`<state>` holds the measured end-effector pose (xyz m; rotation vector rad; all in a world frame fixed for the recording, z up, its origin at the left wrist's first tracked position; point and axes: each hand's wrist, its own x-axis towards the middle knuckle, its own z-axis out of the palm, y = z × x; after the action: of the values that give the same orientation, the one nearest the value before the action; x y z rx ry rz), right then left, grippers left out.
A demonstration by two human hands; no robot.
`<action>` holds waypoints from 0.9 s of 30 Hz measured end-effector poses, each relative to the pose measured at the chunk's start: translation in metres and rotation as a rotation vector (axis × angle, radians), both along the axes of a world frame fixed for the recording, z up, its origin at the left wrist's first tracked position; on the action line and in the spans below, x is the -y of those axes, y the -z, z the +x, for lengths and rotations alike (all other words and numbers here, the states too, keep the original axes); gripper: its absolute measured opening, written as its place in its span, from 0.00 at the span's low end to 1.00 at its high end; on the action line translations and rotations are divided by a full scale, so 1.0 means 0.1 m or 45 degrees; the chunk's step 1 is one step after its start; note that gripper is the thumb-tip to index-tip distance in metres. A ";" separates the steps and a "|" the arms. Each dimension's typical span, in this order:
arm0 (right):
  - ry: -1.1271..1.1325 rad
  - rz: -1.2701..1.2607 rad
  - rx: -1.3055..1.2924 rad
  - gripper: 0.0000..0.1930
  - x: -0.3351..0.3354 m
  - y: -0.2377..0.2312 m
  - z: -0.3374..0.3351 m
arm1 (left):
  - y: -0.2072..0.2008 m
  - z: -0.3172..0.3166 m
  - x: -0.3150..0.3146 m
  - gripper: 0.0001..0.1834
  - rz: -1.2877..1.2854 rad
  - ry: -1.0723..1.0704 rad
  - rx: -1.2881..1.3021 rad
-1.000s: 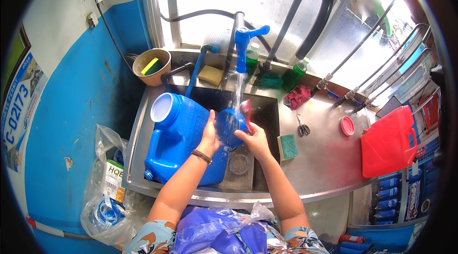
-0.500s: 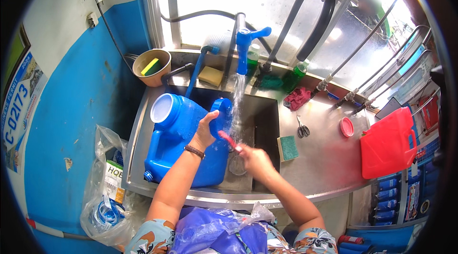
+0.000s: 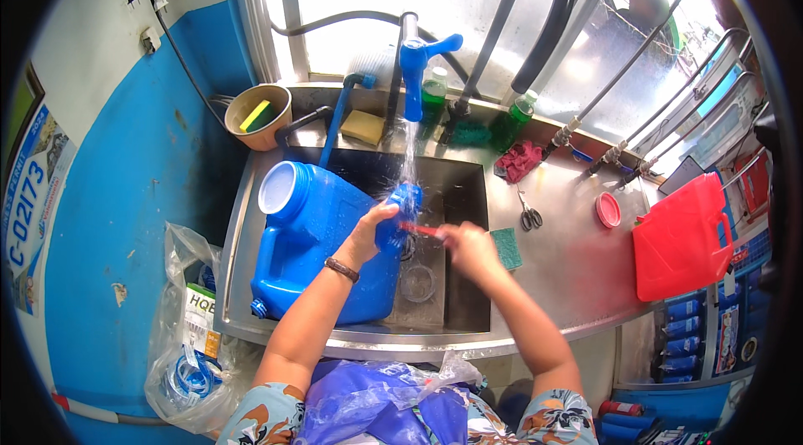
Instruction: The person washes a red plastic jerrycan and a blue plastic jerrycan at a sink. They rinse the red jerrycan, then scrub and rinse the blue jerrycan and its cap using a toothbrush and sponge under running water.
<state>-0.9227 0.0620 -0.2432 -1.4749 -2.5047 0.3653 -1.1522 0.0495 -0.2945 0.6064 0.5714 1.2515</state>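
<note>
Blue cap [image 3: 397, 212] under running water, red tool [image 3: 422, 230] at its side

The left hand [image 3: 365, 237] grips the blue cap, thumb over its edge, and water [image 3: 410, 152] falls onto it from the blue tap [image 3: 414, 69] beyond the hands. The right hand [image 3: 470, 249] is closed around the slim red tool, whose tip points left to the cap; blur and spray hide whether the two touch. Both hands are over the sink [image 3: 467, 194].

Left of the left hand, and partly behind its wrist, a large blue jug [image 3: 318, 232] leans in the sink with its mouth uncapped. Farther out beyond the left hand are a yellow sponge [image 3: 362, 127] and a tan bowl [image 3: 276, 123].

Just right of the right hand, a green scouring pad [image 3: 507, 248] lies on the metal surface [image 3: 577, 269]. Farther right and beyond are scissors [image 3: 529, 216], a crumpled red cloth [image 3: 519, 161] and a round red lid [image 3: 608, 210]. A red jug [image 3: 679, 240] is well to the right of both hands.
</note>
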 end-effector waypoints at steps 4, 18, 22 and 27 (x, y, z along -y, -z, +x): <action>-0.334 0.847 0.032 0.11 -0.44 -0.45 -0.09 | 0.16 0.09 -0.03 0.32 -0.234 0.225 0.301; -0.291 0.110 -0.031 0.11 -0.76 -0.12 0.19 | -0.07 -0.04 0.00 0.40 -0.035 0.143 0.458; 0.135 0.307 -0.290 0.09 -0.94 0.36 0.90 | -0.04 -0.06 0.09 0.50 -0.009 0.224 0.675; 0.700 0.114 0.363 0.13 -1.07 0.56 1.46 | 0.14 0.19 0.09 0.48 -0.158 0.325 0.755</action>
<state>-0.7771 0.1691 -0.2993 -2.2070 -2.1303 -0.0559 -1.1329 0.0401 -0.3088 0.1751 0.0690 1.0740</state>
